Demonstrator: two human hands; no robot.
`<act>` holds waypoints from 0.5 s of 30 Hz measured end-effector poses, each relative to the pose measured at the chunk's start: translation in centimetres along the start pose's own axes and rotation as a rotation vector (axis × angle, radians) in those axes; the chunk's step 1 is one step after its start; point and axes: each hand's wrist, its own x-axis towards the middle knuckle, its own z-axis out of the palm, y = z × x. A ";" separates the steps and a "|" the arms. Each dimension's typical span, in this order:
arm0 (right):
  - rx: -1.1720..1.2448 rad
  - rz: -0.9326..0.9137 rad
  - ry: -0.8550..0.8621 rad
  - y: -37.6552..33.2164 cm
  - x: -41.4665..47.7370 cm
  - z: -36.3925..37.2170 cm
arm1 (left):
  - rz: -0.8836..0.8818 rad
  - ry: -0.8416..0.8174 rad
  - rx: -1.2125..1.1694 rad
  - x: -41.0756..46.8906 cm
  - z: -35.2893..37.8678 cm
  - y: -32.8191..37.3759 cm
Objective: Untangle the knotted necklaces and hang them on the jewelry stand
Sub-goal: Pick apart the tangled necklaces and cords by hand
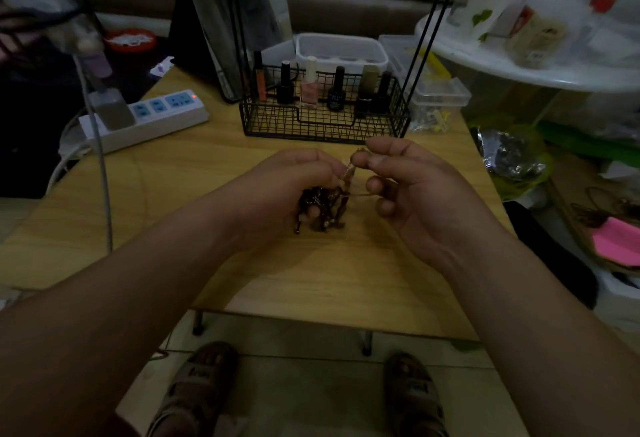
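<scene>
Knotted dark beaded necklaces (323, 211) sit bunched in the left hand (287, 180), fingers curled round them; the right hand (415, 187) pinches one pale strand (349, 171), probably to draw it free.

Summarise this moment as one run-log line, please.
stage: untangling | left hand: holds knotted necklaces | right hand: pinches thin chain | jewelry stand: behind hands, on table

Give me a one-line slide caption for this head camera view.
Left hand and right hand pinch a tangled dark brown bead necklace over the light wooden table.

Home living room, sofa (346, 10), nail polish basket (325, 114)
</scene>
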 end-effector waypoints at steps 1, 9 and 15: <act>-0.007 0.001 -0.004 0.0 0.0 0.0 | 0.001 -0.018 -0.004 -0.1 0.1 0.0; -0.033 0.043 0.038 0.6 0.2 -0.1 | 0.024 -0.041 -0.234 0.2 0.2 -0.4; -0.181 0.012 0.047 1.6 0.3 0.0 | 0.076 -0.031 -0.421 0.3 0.6 -0.3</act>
